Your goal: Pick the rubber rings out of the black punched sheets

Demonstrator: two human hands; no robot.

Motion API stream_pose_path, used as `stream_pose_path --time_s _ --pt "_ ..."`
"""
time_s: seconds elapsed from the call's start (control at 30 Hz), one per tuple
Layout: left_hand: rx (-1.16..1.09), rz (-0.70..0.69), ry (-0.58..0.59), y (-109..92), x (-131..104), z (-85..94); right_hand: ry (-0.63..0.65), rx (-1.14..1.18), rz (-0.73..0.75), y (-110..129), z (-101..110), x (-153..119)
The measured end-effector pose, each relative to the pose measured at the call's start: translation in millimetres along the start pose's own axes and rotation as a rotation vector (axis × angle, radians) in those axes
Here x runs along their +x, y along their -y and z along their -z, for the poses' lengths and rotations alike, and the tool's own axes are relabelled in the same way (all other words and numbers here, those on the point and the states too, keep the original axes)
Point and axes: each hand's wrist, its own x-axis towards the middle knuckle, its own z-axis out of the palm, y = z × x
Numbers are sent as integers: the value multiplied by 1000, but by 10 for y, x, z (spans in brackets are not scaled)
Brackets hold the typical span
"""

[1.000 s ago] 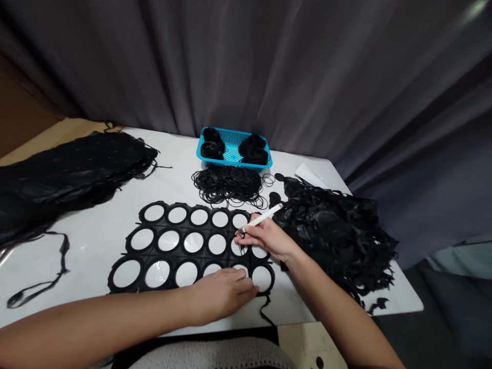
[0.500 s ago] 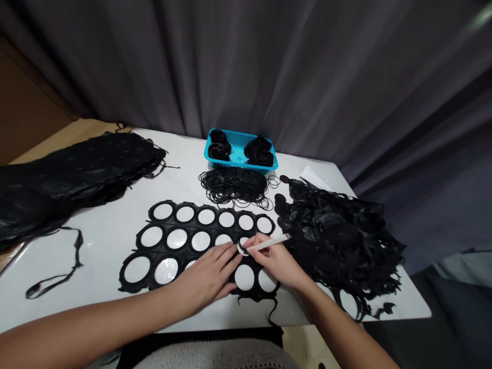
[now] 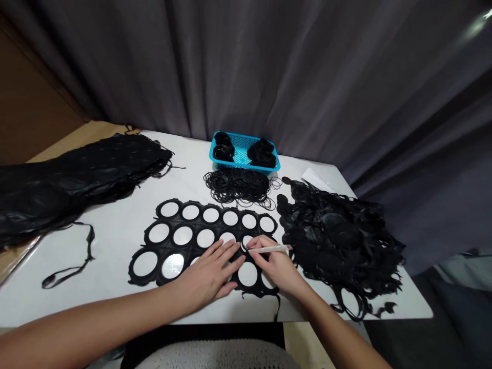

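A flat black sheet (image 3: 194, 229) with rows of round holes lies on the white table (image 3: 115, 256). My left hand (image 3: 209, 271) rests on it palm down, fingers spread, covering part of the front rows. Beside it, my right hand (image 3: 272, 261) pinches a thin white tool (image 3: 271, 249), its tip at the rim of a hole in the middle row. A thin black strip seems to lift near the fingertips; its exact hold is too small to make out.
Behind the sheet lies a pile of thin black rings (image 3: 240, 185), then a blue basket (image 3: 245, 142) holding black bundles. A heap of black scraps (image 3: 342, 236) sits at right, near white paper (image 3: 315, 179). Stacked black sheets (image 3: 77, 179) and a loose strip (image 3: 90, 243) are at left.
The tool has turned in my right hand and now lies flatter. My left hand stays on the sheet. The whole view has shifted slightly.
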Motion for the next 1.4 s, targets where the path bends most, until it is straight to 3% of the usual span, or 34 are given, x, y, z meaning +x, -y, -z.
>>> stream_pose_path --time_s 0.17,0.3,0.4,0.47,0.67,0.77,0.9,0.97,1.1,1.2,1.33,1.4 --pt "-53 23 -4 5 -22 -26 -18 -127 103 1 -46 -64" --pt "-69 54 -18 24 -35 -62 -20 -430 264 -48 -261 -184" --pt "-65 59 5 37 -32 -78 -55 -595 272 -65 -308 -154" --pt "-58 53 14 39 -33 -84 -103 -641 225 -74 -179 -20" --pt "-67 59 13 23 -43 -51 -395 -732 22 -199 501 551" --pt "-81 76 42 37 4 26 -387 -542 3 -265 604 672" --pt "-97 45 63 116 126 128 -366 -235 -90 -272 574 694" --pt "-109 -3 73 170 191 153 -289 99 -194 -234 566 683" --pt "-152 -81 121 236 293 165 60 768 -437 -160 569 612" --pt "-115 -86 104 234 319 125 203 906 -495 -171 580 505" --pt "-107 -95 38 222 283 14 469 976 -455 -234 656 344" --pt "-119 -91 21 224 260 -26 486 1030 -435 -249 705 313"
